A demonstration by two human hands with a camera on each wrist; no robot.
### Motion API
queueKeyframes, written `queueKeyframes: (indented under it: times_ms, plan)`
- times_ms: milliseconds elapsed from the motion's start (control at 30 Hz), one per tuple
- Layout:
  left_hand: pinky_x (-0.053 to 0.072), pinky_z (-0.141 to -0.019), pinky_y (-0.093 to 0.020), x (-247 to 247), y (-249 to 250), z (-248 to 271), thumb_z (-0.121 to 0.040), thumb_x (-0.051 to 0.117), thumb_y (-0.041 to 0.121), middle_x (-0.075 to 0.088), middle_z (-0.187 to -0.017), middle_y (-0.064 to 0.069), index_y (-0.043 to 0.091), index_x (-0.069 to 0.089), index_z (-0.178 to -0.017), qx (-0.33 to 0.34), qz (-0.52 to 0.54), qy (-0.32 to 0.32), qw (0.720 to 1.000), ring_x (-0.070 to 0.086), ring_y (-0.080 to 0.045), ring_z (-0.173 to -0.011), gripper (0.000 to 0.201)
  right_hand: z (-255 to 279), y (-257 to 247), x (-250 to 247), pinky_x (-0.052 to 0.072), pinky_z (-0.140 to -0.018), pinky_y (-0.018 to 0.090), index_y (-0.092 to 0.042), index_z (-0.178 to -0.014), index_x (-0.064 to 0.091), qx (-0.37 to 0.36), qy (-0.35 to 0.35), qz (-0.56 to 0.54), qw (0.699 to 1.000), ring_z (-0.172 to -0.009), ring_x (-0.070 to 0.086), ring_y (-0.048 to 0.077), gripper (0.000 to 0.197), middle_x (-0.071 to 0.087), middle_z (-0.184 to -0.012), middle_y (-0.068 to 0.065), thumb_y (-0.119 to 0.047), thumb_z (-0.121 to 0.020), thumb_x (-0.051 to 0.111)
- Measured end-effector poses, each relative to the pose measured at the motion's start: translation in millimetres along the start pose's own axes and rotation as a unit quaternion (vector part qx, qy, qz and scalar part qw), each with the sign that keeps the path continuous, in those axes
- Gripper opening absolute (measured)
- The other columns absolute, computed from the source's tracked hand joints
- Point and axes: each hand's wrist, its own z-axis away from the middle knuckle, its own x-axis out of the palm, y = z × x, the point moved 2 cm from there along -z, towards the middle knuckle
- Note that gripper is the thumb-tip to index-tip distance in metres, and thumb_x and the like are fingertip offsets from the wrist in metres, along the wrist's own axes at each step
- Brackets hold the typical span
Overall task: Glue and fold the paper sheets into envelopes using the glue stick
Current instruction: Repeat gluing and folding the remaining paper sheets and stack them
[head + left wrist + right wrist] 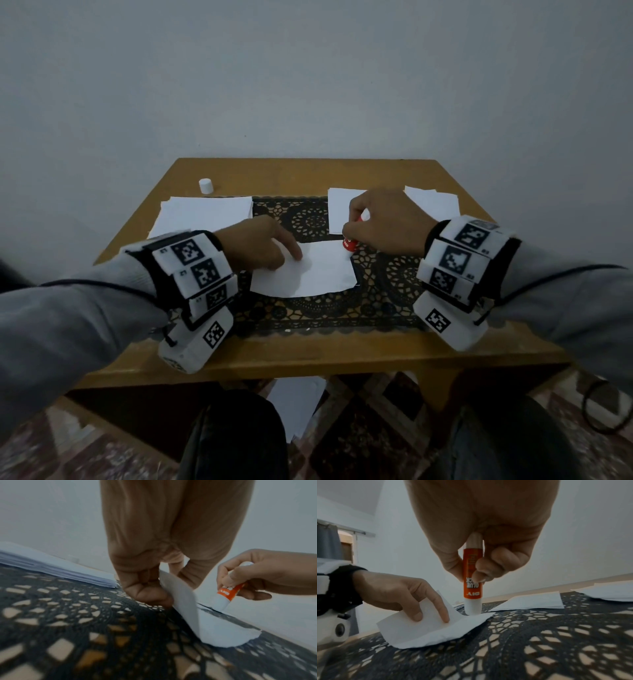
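The right hand (481, 536) grips the glue stick (473, 582) with curled fingers and thumb, nozzle down, its tip touching the far right corner of the working sheet (308, 270); the left hand (255, 245) holds that sheet's raised flap, thumb beneath and fingers pressing on top, as the left wrist view shows most plainly. All of this sits on a wooden table (308, 353) against a plain wall, with a dark lace mat (308, 219) spread over its middle and the sheet lying on the mat near the table's front. On the far left of the table lies a thick stack of blank sheets (205, 212), which I judge to be the work left to do. On the far right lies a second, thinner pile of papers (435, 202), and just beside it, behind the right hand, a single flat folded piece (337, 209); these look like finished envelopes, though I cannot tell for certain. The white cap (205, 186) of the glue stick stands alone past the stack, on bare wood. By my reading, this envelope is at the gluing step: the flap is up, glue is going on, and pressing it down remains. The task overall seems only partly done, given the thickness of the blank stack.
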Motion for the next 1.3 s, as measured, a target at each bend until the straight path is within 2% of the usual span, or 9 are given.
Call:
queueKeyframes:
  times_ms: [333,600,733,833,933,1000,1133,1233,1300]
  plan:
    - [0.036,-0.096,-0.031,10.1,-0.5,-6.6,-0.075,0.079,0.029,0.051,-0.134,0.004,0.027,0.065,-0.106,0.023,-0.080,0.020,0.996,0.044,-0.018,-0.122,0.033,-20.5,-2.7,11.8,0.042,-0.074,0.029,-0.016,-0.081,0.064,-0.003,-0.020,0.025,0.999,-0.093,0.056,0.017,0.014,0.058,-0.100,-0.001,-0.028,-0.088,0.063]
    - [0.035,-0.078,-0.032,11.6,-1.9,-7.7,-0.073,0.079,0.040,0.054,-0.122,0.000,0.036,0.063,-0.103,0.026,-0.113,0.035,0.993,0.039,-0.018,-0.106,0.034,-4.3,-12.0,9.4,0.045,-0.091,0.042,-0.009,-0.071,0.064,-0.010,-0.082,0.016,0.996,-0.082,0.062,0.021,0.023,0.066,-0.084,0.004,-0.027,-0.085,0.065]
    - [0.038,-0.092,-0.043,10.8,2.4,-2.8,-0.069,0.078,0.050,0.049,-0.122,-0.001,0.047,0.058,-0.094,0.007,-0.160,0.047,0.986,0.036,-0.027,-0.113,0.032,10.1,-11.5,10.2,0.052,-0.072,0.040,-0.014,-0.063,0.063,-0.010,-0.102,-0.019,0.995,-0.062,0.056,0.016,0.023,0.068,-0.076,0.006,-0.027,-0.081,0.067]
    - [0.036,-0.096,-0.045,11.1,8.0,1.4,-0.072,0.076,0.046,0.041,-0.119,-0.002,0.040,0.064,-0.104,0.006,-0.194,0.062,0.979,0.031,-0.028,-0.118,0.035,13.3,-12.7,8.2,0.052,-0.066,0.037,-0.012,-0.071,0.067,-0.019,-0.124,-0.008,0.992,-0.065,0.060,0.019,0.018,0.070,-0.079,0.007,-0.027,-0.082,0.069]
    - [0.037,-0.097,-0.045,11.3,12.6,4.0,-0.075,0.075,0.044,0.045,-0.120,0.000,0.036,0.066,-0.107,0.028,-0.220,0.050,0.974,0.034,-0.026,-0.118,0.034,15.6,-9.4,-10.3,0.049,-0.053,0.026,-0.010,-0.085,0.068,0.007,-0.247,-0.033,0.968,-0.055,0.060,0.012,0.017,0.070,-0.070,0.005,-0.026,-0.083,0.074]
    - [0.042,-0.095,-0.042,9.6,12.4,4.0,-0.076,0.075,0.041,0.052,-0.116,0.002,0.033,0.067,-0.109,0.046,-0.222,0.025,0.974,0.041,-0.023,-0.113,0.034,11.8,-3.4,-30.6,0.052,-0.058,0.027,-0.016,-0.096,0.069,-0.005,-0.296,-0.014,0.955,-0.062,0.063,0.013,0.016,0.072,-0.075,0.003,-0.026,-0.084,0.073]
    - [0.043,-0.076,-0.025,7.3,15.6,2.8,-0.080,0.075,0.032,0.065,-0.106,0.000,0.020,0.067,-0.118,0.059,-0.201,-0.021,0.978,0.052,-0.014,-0.085,0.040,-4.5,8.1,-55.7,0.048,-0.072,0.033,-0.027,-0.107,0.067,-0.051,-0.241,0.109,0.963,-0.080,0.063,0.019,0.016,0.070,-0.088,-0.003,-0.024,-0.092,0.062]
    - [0.045,-0.077,-0.025,6.8,17.5,2.0,-0.081,0.074,0.031,0.067,-0.105,-0.001,0.016,0.066,-0.119,0.070,-0.203,-0.024,0.976,0.053,-0.014,-0.083,0.041,-18.3,7.0,-49.4,0.045,-0.068,0.028,-0.014,-0.101,0.059,-0.017,-0.168,0.012,0.986,-0.078,0.062,0.017,0.009,0.071,-0.092,0.002,-0.021,-0.098,0.054]
    - [0.047,-0.081,-0.027,6.8,18.0,2.7,-0.082,0.073,0.031,0.067,-0.105,-0.001,0.016,0.066,-0.119,0.078,-0.210,-0.025,0.974,0.054,-0.015,-0.084,0.041,-36.0,6.9,-35.8,0.050,-0.076,0.035,-0.004,-0.107,0.053,0.020,-0.119,-0.070,0.990,-0.085,0.066,0.020,0.018,0.072,-0.098,0.006,-0.021,-0.099,0.052]
